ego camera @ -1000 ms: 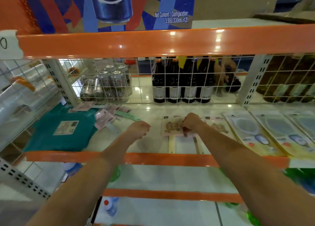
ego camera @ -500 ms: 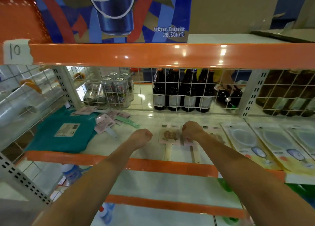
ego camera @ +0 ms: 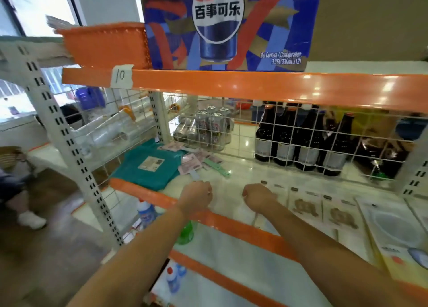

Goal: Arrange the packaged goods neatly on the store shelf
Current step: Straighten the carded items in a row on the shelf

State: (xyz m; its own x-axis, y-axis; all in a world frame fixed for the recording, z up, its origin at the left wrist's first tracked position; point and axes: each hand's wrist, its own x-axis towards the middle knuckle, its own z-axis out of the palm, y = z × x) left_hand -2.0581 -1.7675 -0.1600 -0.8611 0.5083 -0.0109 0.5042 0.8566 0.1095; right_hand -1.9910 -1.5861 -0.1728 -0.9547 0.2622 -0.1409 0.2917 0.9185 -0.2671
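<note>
Hovering hands: my left hand and right hand curl into fists, holding nothing visible.
Carded packs: lying flat in a row, faces readable.

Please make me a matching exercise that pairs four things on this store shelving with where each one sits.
Things:
1. blue printed cardboard cola case
2. flat teal plastic package with a white label
3. dark brown glass bottles with pale labels
4. orange plastic mesh basket

Places:
A. behind the white wire grid, at the right
B. top shelf, left of the cola case
C. on the top shelf, above the orange rail
D. left end of the middle shelf, lying flat

Pairs: 1-C, 2-D, 3-A, 4-B
</note>
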